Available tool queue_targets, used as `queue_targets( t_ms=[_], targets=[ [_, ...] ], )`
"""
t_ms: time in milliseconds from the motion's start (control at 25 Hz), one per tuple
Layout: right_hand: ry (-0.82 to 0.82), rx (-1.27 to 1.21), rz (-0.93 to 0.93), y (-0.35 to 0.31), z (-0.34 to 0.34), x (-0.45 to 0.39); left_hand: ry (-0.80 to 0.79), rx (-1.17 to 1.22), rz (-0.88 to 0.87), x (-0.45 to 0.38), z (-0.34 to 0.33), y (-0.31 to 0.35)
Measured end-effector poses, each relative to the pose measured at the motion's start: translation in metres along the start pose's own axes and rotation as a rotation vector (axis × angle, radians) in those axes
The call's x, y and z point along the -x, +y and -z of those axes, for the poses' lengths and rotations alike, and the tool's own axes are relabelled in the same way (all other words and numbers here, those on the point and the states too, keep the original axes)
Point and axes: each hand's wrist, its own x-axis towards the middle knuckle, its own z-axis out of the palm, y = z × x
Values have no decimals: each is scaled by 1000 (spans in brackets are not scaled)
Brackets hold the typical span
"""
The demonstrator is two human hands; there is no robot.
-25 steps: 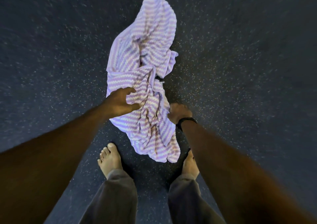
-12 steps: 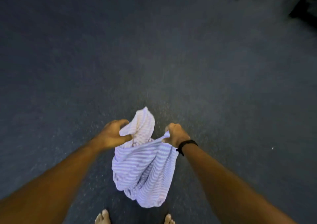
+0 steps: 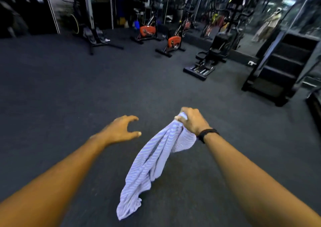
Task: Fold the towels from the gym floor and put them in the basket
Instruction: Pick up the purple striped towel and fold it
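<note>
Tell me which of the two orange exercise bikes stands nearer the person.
The right-hand bike: it stands further forward on the floor, lower in the view, and looks larger. The other bike sits behind it to the left, closer to the back wall.

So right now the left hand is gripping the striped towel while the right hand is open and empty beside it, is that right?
Not quite: the hands are swapped. The head view shows the right hand gripping the striped towel by a bunched end, while the left hand is open and empty beside it.
</note>
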Motion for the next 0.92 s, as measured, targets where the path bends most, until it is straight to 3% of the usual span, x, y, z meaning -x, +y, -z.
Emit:
queue_targets(
  t_ms=[240, 480, 760, 920],
  targets=[
    [210, 80, -42, 24, 168, 65, 70, -80, -209, 2, 56, 133],
    [420, 237, -215, 50, 281, 168, 13, -102, -528, -6, 77, 273],
    [705, 265, -539, 64, 364, 366, -147, -128, -923, 31, 35, 431],
    [821, 244, -725, 59, 382, 504, -263, -85, -1162, 99, -15, 516]
  ],
)
